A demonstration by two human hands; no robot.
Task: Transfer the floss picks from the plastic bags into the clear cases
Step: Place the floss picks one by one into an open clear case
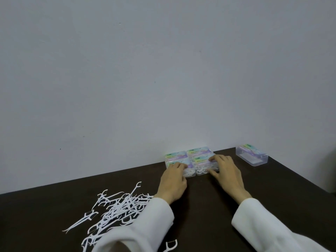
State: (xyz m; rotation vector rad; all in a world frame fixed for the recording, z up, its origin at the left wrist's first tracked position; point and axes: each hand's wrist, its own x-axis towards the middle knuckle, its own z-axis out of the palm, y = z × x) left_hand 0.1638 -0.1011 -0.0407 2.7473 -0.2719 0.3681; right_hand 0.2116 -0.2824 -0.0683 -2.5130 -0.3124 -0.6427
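Sleeves hide part of the floss picks; left hand and right hand grip filled cases.

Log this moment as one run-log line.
left hand on front-left case | right hand grips front-right case | loose floss picks on table

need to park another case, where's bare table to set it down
Bare table lies right of the right hand, in front of the lone case. A second patch sits between the two sleeves, near the front edge. Crowded: the loose picks at front left, and the four cases by the wall under both hands; the left hand rests there too.
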